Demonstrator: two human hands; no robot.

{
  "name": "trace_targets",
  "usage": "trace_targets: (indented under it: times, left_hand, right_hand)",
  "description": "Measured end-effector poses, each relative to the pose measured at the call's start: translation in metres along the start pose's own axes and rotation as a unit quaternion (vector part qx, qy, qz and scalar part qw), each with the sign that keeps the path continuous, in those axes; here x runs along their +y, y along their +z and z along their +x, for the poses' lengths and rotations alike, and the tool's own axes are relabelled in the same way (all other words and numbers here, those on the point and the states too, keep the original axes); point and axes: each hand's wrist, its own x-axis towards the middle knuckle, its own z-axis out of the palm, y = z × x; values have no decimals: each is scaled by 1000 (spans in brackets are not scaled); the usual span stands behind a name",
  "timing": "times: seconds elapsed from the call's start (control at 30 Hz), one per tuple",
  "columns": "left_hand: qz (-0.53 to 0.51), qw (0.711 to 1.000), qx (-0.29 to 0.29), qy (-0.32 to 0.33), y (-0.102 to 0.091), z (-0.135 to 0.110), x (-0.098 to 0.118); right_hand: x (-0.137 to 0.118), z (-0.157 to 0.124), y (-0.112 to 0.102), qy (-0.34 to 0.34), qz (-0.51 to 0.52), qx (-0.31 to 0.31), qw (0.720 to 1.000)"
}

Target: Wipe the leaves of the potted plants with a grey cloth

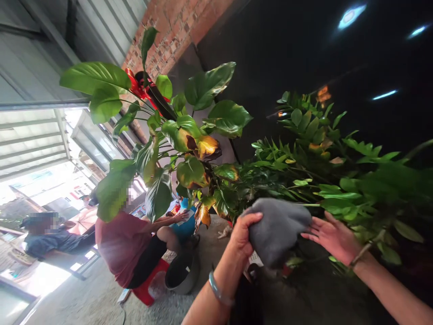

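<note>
My left hand [242, 234] is closed on a grey cloth [277, 228], thumb on top, and holds it up in front of a leafy green plant [304, 176]. My right hand [333, 237] is open with its fingers stretched out, its fingertips touching the right edge of the cloth, just below the plant's long fronds. A grey-green bangle [219, 291] sits on my left wrist. The view is tilted.
A tall plant with broad leaves, some yellow and brown [189, 135], stands left of the fronds. A person in a dark red shirt [125, 243] sits on a red stool [149, 289] beside a dark pot [182, 273]. Another person [47, 237] is farther left. A brick wall [176, 31] rises behind.
</note>
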Motion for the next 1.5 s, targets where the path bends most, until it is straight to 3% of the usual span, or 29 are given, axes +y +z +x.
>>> trace_targets:
  times: [0.1,0.17,0.23,0.3,0.4,0.5,0.6,0.67,0.73,0.8,0.87,0.93,1.03,1.17,1.27,1.4,1.5]
  left_hand:
    - [-52,994,28,97,17,10,31]
    - [-88,985,42,139,24,24,34]
    - [-82,988,57,121,22,35,19]
    - [-28,997,58,53,11,36,-7]
    - [52,998,-3,-25,-6,19,-32]
    - [63,996,-56,4,-8,1,-17]
    - [12,997,-31,75,2,2,19]
    - [-39,993,4,115,6,13,31]
    - [-53,992,35,112,1,22,23]
    - [-10,997,33,65,-11,26,1]
    - [61,998,-14,-4,-27,20,-21]
    - [111,990,-76,-36,-39,10,-31]
    - [94,991,-99,7,-39,3,-14]
    - [-25,995,-6,95,-17,21,16]
    - [-15,995,22,97,-11,30,0]
    - [103,994,-31,19,-29,10,-32]
    - [78,996,-31,24,-42,-10,-14]
  right_hand:
    - [-1,0,-2,0,3,-2,1000]
    - [-1,2,-5,-5,-2,-13,1000]
    - [0,4,-7,-13,-8,-14,1000]
    - [1,4,-7,-14,-12,-7,1000]
    - [1,3,-4,-1,-7,-6,1000]
    - [-1,1,0,5,-3,-13,1000]
    - [-2,1,2,3,-5,2,1000]
    - [-1,2,3,3,-3,16,1000]
    - [0,3,3,2,-1,26,1000]
    - [1,2,2,-1,-2,38,999]
    - [1,1,1,-2,-10,48,999]
    - [1,-1,3,3,-22,50,999]
    - [0,-4,8,6,-20,50,999]
    - [-1,-4,13,1,-3,47,999]
    - [0,-3,12,4,-7,42,999]
    - [2,-4,10,12,-32,31,999]
    - [3,-5,11,5,-32,40,999]
